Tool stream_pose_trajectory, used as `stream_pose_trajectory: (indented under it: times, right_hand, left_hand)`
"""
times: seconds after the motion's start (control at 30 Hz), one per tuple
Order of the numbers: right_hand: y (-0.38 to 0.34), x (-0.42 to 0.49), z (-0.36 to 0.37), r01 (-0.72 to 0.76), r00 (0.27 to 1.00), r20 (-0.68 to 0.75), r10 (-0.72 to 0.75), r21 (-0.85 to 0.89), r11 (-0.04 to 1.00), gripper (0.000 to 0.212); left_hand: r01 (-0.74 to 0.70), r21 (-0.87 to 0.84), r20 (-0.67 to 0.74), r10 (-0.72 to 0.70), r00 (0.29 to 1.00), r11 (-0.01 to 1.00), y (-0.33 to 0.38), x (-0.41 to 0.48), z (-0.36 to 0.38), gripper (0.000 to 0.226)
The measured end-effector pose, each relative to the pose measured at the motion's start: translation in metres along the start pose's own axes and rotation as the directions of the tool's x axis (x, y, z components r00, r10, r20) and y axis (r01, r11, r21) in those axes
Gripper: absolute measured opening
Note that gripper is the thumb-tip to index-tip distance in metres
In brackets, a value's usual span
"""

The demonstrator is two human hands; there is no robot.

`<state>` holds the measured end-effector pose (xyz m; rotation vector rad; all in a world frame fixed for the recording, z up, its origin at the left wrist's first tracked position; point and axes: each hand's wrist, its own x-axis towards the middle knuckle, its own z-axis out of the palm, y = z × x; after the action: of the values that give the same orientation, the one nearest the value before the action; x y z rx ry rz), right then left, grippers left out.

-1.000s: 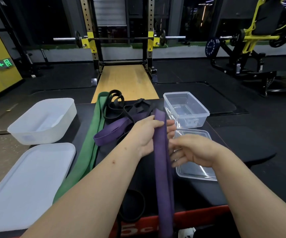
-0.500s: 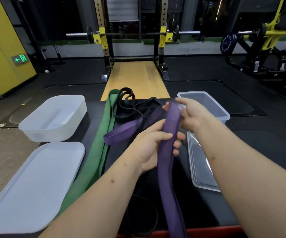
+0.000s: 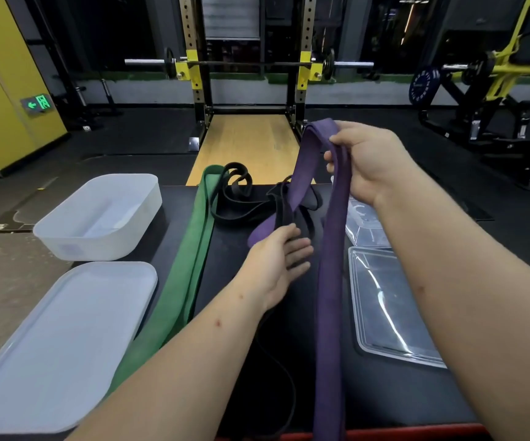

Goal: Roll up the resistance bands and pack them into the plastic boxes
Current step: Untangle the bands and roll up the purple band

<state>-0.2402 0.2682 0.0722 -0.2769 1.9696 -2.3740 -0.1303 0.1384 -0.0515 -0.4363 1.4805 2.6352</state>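
Right hand (image 3: 368, 163) lifted band (image 3: 330, 281); black table (image 3: 384, 393), likely gym (image 3: 136, 132).

box (image 3: 98, 246) left-rear | lid (image 3: 66, 345) before it | bands (image 3: 190, 268) centre | second lid (image 3: 394, 307) right | all on table (image 3: 222, 249)

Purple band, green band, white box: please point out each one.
purple band (image 3: 330, 281), head view, hanging strand near its middle.
green band (image 3: 190, 249), head view, middle of the flat strip.
white box (image 3: 76, 246), head view, near wall.

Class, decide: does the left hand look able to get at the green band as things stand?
Probably yes: the left hand is open, and only bare tabletop separates it from the green band.
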Motion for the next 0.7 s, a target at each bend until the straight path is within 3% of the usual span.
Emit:
stream_pose_trajectory:
  times: [0.1, 0.17, 0.27, 0.4, 0.6, 0.7]
  right_hand:
    - [-0.022, -0.015, -0.003, -0.09, 0.993, 0.056, 0.1, -0.161, 0.983, 0.024]
    - [-0.035, -0.024, -0.008, -0.151, 0.983, 0.075, 0.167, -0.185, 0.971, 0.017]
    - [-0.051, -0.034, -0.016, -0.187, 0.981, 0.035, 0.19, -0.067, 0.98, 0.011]
    - [-0.053, -0.037, -0.029, -0.201, 0.978, -0.034, 0.207, 0.126, 0.971, 0.012]
    - [-0.045, -0.04, -0.031, 0.035, 0.986, -0.168, 0.023, 0.334, 0.942, 0.036]
    - [-0.054, -0.046, -0.03, 0.141, 0.981, -0.178, -0.076, 0.392, 0.909, 0.038]
  left_hand:
    - [0.0, 0.087, -0.077, 0.007, 0.997, 0.996, 0.006, 0.006, -0.01, 0.052]
    - [-0.011, 0.098, -0.108, 0.021, 0.994, 0.995, 0.009, 0.008, -0.011, 0.047]
    - [-0.026, 0.075, -0.151, 0.037, 0.988, 0.997, 0.011, 0.014, -0.013, 0.008]
    - [-0.068, 0.002, -0.205, 0.067, 0.976, 0.998, 0.008, 0.02, -0.02, 0.006]
    - [-0.114, -0.055, -0.299, 0.093, 0.95, 0.992, 0.006, 0.025, -0.029, 0.016]
    - [-0.115, -0.079, -0.28, 0.089, 0.956, 0.99, 0.006, 0.024, -0.031, 0.052]
